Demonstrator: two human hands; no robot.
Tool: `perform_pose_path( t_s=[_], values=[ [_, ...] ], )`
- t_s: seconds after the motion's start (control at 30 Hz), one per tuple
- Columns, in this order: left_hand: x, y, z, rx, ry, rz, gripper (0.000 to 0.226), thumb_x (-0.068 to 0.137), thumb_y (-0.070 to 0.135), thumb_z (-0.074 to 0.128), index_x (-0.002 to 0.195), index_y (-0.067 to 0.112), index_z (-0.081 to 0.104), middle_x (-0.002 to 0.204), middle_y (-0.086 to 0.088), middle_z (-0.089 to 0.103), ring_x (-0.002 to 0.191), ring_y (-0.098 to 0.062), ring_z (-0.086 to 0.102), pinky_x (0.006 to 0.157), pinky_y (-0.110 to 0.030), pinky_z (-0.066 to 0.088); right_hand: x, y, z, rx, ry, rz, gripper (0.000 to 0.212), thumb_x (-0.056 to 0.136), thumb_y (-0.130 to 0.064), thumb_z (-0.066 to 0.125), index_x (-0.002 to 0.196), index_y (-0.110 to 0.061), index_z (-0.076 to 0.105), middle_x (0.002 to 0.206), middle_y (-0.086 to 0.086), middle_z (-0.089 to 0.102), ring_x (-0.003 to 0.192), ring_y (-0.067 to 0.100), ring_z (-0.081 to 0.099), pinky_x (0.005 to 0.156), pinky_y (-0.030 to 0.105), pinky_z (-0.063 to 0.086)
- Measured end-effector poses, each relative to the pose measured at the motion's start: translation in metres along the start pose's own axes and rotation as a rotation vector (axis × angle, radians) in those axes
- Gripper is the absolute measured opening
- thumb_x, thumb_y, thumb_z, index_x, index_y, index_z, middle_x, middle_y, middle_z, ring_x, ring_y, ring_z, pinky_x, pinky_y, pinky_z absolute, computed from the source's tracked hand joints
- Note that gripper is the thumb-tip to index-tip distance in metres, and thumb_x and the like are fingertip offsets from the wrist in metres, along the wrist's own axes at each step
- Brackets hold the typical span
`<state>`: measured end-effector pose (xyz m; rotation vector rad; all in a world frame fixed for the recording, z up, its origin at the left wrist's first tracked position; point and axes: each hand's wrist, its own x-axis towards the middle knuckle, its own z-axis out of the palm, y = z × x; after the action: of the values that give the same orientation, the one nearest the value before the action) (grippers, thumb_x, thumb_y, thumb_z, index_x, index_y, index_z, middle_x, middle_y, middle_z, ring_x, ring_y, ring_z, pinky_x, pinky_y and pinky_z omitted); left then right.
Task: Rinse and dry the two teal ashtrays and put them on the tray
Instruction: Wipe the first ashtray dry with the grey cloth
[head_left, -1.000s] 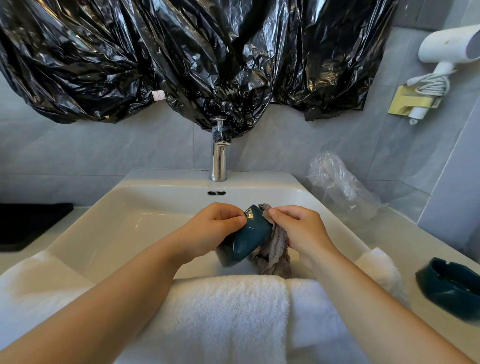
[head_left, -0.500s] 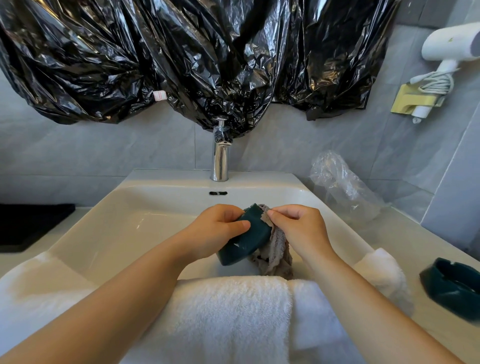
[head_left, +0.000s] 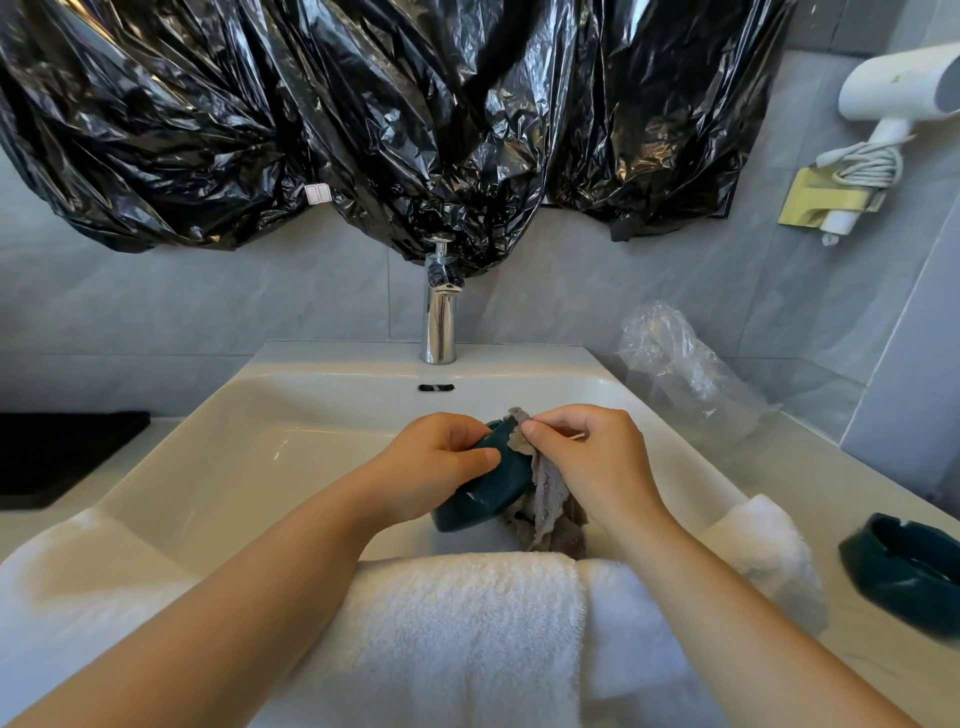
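Over the sink (head_left: 270, 415), the left hand (head_left: 436, 462) curls its fingers round a tilted teal ashtray (head_left: 488, 488). The right hand (head_left: 592, 457) pinches a grey cloth (head_left: 545, 499) against the ashtray's rim.

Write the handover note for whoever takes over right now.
Left hand grips one teal ashtray, tilted over the sink. Right hand pinches a grey cloth against its upper edge. Second ashtray sits on the counter, far right; rinsed or not, cannot tell. Black tray lies far left; no ashtray shows on it. To do: finish wiping, see to the second, set both on the tray.
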<state>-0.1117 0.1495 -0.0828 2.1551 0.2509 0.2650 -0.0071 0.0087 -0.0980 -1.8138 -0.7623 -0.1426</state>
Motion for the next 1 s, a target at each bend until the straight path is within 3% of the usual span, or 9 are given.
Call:
perform_pose_path(
  t_s=[0.13,0.2,0.33,0.43,0.53,0.77,1.0],
  values=[
    [-0.001,-0.001,0.000,0.039,-0.008,0.021,0.019,0.096,0.017,0.053,0.094,0.005,0.068,0.096,-0.020,0.069,0.079,-0.021,0.059,0.078,-0.038,0.050,-0.004,-0.007,0.006,-0.059,-0.032,-0.134,0.006,0.085,-0.023,0.073,0.089,-0.022,0.077,0.085,-0.010,0.071,0.078,0.003,0.063,0.066,0.008,0.046],
    [-0.001,0.000,0.001,0.069,-0.033,0.012,0.020,0.096,0.017,0.053,0.095,0.004,0.067,0.096,-0.020,0.068,0.082,-0.027,0.060,0.083,-0.043,0.051,-0.001,-0.005,0.008,-0.046,-0.009,-0.075,0.009,0.086,-0.024,0.071,0.091,-0.019,0.078,0.086,-0.007,0.073,0.081,0.006,0.065,0.069,0.013,0.048],
    [-0.002,0.001,0.002,0.034,-0.037,0.023,0.017,0.096,0.016,0.053,0.088,0.015,0.067,0.089,-0.008,0.070,0.078,-0.016,0.062,0.077,-0.031,0.051,0.006,0.004,0.002,-0.081,0.033,0.081,0.014,0.090,-0.024,0.067,0.090,-0.017,0.079,0.086,-0.006,0.072,0.081,0.007,0.063,0.065,0.011,0.043],
    [-0.002,0.002,-0.001,-0.040,0.012,0.025,0.019,0.097,0.015,0.052,0.095,0.005,0.067,0.093,-0.018,0.070,0.077,-0.018,0.059,0.073,-0.030,0.046,0.004,0.005,-0.001,-0.039,0.040,0.101,0.015,0.092,-0.024,0.064,0.093,-0.016,0.077,0.090,-0.003,0.072,0.087,0.013,0.064,0.066,0.014,0.044],
    [-0.001,0.000,-0.003,-0.090,0.062,0.025,0.022,0.098,0.015,0.051,0.101,-0.001,0.065,0.099,-0.023,0.068,0.079,-0.022,0.059,0.074,-0.033,0.044,0.000,-0.001,-0.002,0.046,0.026,0.105,0.024,0.091,-0.032,0.065,0.109,-0.017,0.070,0.102,-0.003,0.070,0.096,0.011,0.063,0.072,0.014,0.047],
    [0.000,0.001,-0.004,-0.165,0.052,-0.017,0.017,0.098,0.017,0.052,0.107,0.014,0.066,0.101,-0.007,0.073,0.091,-0.022,0.067,0.082,-0.036,0.053,0.001,-0.004,-0.004,0.123,-0.031,0.012,0.014,0.088,-0.016,0.070,0.101,-0.019,0.073,0.099,-0.004,0.073,0.095,0.011,0.067,0.082,0.022,0.054],
    [-0.005,0.005,-0.003,-0.179,-0.031,0.008,0.019,0.098,0.014,0.052,0.112,0.013,0.065,0.100,-0.008,0.073,0.081,-0.016,0.064,0.064,-0.025,0.049,0.008,0.005,-0.003,0.381,-0.013,0.350,0.007,0.092,-0.017,0.065,0.094,-0.020,0.071,0.100,0.006,0.073,0.099,0.024,0.068,0.095,0.046,0.054]
  ],
)
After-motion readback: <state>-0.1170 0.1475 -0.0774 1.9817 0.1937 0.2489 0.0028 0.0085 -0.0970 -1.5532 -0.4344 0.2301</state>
